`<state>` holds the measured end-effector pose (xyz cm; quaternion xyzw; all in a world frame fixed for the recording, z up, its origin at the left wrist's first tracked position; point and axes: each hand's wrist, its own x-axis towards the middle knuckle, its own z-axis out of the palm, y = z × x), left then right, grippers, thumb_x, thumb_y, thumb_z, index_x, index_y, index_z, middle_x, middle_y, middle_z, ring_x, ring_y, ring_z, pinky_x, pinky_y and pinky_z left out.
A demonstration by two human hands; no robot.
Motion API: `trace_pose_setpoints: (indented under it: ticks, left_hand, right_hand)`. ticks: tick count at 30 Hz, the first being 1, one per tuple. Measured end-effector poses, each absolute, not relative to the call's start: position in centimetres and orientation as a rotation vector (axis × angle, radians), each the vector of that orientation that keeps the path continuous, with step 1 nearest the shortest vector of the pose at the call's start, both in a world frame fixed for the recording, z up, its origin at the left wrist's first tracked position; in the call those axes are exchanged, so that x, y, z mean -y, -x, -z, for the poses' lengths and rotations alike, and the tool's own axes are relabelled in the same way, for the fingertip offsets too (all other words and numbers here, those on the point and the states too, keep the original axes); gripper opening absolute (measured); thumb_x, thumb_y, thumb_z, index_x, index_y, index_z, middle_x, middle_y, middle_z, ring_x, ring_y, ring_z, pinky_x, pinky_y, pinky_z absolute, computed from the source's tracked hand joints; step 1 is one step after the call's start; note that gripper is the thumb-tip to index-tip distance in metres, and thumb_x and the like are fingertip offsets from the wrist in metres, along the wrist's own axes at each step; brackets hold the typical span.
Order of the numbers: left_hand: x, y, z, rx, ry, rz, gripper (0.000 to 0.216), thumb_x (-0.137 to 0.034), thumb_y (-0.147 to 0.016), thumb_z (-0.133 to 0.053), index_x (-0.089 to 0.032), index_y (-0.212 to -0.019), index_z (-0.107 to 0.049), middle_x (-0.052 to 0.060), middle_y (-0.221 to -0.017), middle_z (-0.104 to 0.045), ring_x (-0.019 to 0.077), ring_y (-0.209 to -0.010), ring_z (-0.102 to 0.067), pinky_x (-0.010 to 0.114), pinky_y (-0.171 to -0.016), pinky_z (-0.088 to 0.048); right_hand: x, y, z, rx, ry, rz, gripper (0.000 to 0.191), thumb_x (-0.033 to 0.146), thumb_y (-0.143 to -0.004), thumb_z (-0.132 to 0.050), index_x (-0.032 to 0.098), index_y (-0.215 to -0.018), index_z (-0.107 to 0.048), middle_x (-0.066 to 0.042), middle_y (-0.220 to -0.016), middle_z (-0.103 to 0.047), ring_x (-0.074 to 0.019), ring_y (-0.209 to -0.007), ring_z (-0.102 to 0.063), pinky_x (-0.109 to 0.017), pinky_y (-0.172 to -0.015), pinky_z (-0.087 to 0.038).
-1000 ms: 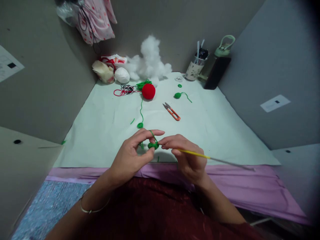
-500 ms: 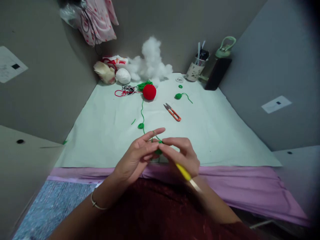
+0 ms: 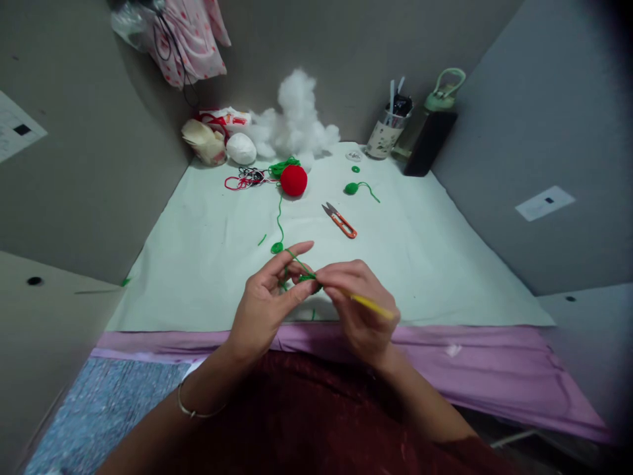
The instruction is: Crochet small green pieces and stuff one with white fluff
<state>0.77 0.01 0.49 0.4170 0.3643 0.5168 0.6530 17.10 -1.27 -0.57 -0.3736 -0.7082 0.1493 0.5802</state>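
Observation:
Between thumb and fingers my left hand (image 3: pixel 270 297) pinches a small piece of green crochet work (image 3: pixel 310 280), its index finger stretched out with green yarn (image 3: pixel 299 258) running over it. My right hand (image 3: pixel 363 307) is closed on a yellow-handled crochet hook (image 3: pixel 368 304), whose tip meets the green piece and is hidden by the fingers. Just beyond my left hand lies a small green crocheted piece (image 3: pixel 277 248), with yarn trailing back to a green yarn bundle (image 3: pixel 284 167).
Orange thread snips (image 3: pixel 340 221) lie mid-table. Behind are a red ball (image 3: pixel 293 181), white stuffing (image 3: pixel 299 115), tangled yarn (image 3: pixel 252 177), a white ball (image 3: pixel 241 150) and a green crocheted piece with a tail (image 3: pixel 351 189). A pen cup (image 3: pixel 382 140) and bottle (image 3: pixel 439 99) stand at back right.
The yellow hook has swung from pointing down toward my wrist to lying flatter across my right hand. My left index finger has shifted slightly left and up, yarn stretched from it to the piece.

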Motion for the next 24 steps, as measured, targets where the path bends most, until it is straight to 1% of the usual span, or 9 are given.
trace_pose_setpoints:
  ticks: [2, 4, 7, 10, 12, 16, 18, 21, 24]
  left_hand:
    - [-0.1, -0.8, -0.5, -0.776, -0.831, -1.143, 0.054, -0.024, -0.081, -0.085, -0.027, -0.133, -0.07, 0.0, -0.091, -0.067, 0.0122, -0.087, -0.061, 0.024, -0.088, -0.049]
    - [-0.3, -0.7, -0.6, -0.685, -0.692, -1.043, 0.053, -0.027, -0.08, -0.085, -0.022, -0.131, -0.071, 0.002, -0.091, -0.067, 0.0123, -0.085, -0.061, 0.024, -0.084, -0.05]
    - [-0.6, -0.4, -1.0, -0.612, -0.564, -0.945, 0.049, -0.028, -0.079, -0.085, -0.014, -0.125, -0.074, 0.0, -0.08, -0.061, 0.0068, -0.068, -0.051, 0.018, -0.067, -0.046]
    - [-0.6, -0.3, -1.4, -0.653, -0.579, -0.993, 0.05, -0.025, -0.078, -0.085, -0.015, -0.126, -0.074, -0.003, -0.076, -0.055, 0.0029, -0.057, -0.034, 0.016, -0.052, -0.032]
    - [-0.4, -0.5, -1.6, -0.704, -0.648, -1.028, 0.054, -0.023, -0.077, -0.086, -0.019, -0.129, -0.072, -0.002, -0.08, -0.058, 0.0042, -0.06, -0.039, 0.017, -0.052, -0.031]
    - [0.0, -0.8, -1.3, -0.764, -0.824, -1.083, 0.052, -0.025, -0.079, -0.085, -0.024, -0.129, -0.071, 0.0, -0.083, -0.061, 0.0093, -0.07, -0.051, 0.021, -0.064, -0.041]
    - [0.1, -0.7, -1.1, -0.774, -0.884, -1.086, 0.046, -0.029, -0.082, -0.083, -0.025, -0.126, -0.073, 0.0, -0.087, -0.061, 0.009, -0.07, -0.05, 0.022, -0.063, -0.04]
    - [0.0, -0.2, -1.1, -0.781, -0.919, -1.049, 0.041, -0.035, -0.087, -0.078, -0.025, -0.127, -0.073, 0.001, -0.093, -0.059, 0.0074, -0.065, -0.044, 0.021, -0.055, -0.034]
    - [0.0, 0.2, -1.1, -0.753, -0.948, -1.037, 0.041, -0.034, -0.088, -0.077, -0.025, -0.128, -0.072, 0.002, -0.096, -0.059, 0.0085, -0.069, -0.046, 0.021, -0.059, -0.036]
  right_hand:
    - [1.3, -17.2, 0.8, 1.782, 0.854, -0.138, 0.036, 0.014, -0.093, -0.07, 0.034, -0.123, -0.074, -0.005, -0.11, -0.077, -0.0211, -0.095, -0.073, -0.038, -0.078, -0.064]
    - [1.3, -17.3, 0.7, 1.803, 0.825, -0.081, 0.041, 0.012, -0.092, -0.071, 0.035, -0.125, -0.073, -0.004, -0.113, -0.077, -0.0215, -0.098, -0.073, -0.038, -0.078, -0.063]
    - [1.1, -17.5, 0.2, 1.592, 0.848, -0.348, 0.03, 0.014, -0.098, -0.063, 0.032, -0.117, -0.077, -0.003, -0.1, -0.077, -0.019, -0.088, -0.07, -0.036, -0.074, -0.06]
    - [0.8, -17.4, -0.2, 1.325, 0.792, -0.742, 0.02, 0.023, -0.102, -0.06, 0.028, -0.104, -0.079, -0.002, -0.089, -0.074, -0.0142, -0.068, -0.062, -0.032, -0.062, -0.054]
    - [0.6, -17.2, 0.0, 1.258, 0.764, -0.905, 0.017, 0.03, -0.101, -0.063, 0.026, -0.101, -0.079, -0.003, -0.089, -0.073, -0.0131, -0.065, -0.06, -0.031, -0.061, -0.052]
    - [0.6, -16.9, 0.6, 1.24, 0.829, -0.981, 0.014, 0.032, -0.098, -0.067, 0.026, -0.098, -0.08, -0.002, -0.089, -0.073, -0.014, -0.072, -0.062, -0.03, -0.065, -0.051]
    - [0.5, -16.9, 0.7, 1.187, 0.829, -1.029, 0.013, 0.033, -0.098, -0.068, 0.027, -0.099, -0.079, -0.002, -0.088, -0.073, -0.0131, -0.07, -0.061, -0.03, -0.065, -0.051]
    - [0.4, -17.1, 0.4, 1.102, 0.788, -1.129, 0.014, 0.036, -0.097, -0.069, 0.026, -0.096, -0.078, -0.002, -0.089, -0.074, -0.0124, -0.068, -0.061, -0.028, -0.063, -0.051]
    - [0.2, -17.1, 0.0, 1.055, 0.756, -1.187, 0.017, 0.038, -0.097, -0.068, 0.023, -0.092, -0.074, -0.003, -0.088, -0.074, -0.0115, -0.066, -0.06, -0.027, -0.062, -0.051]
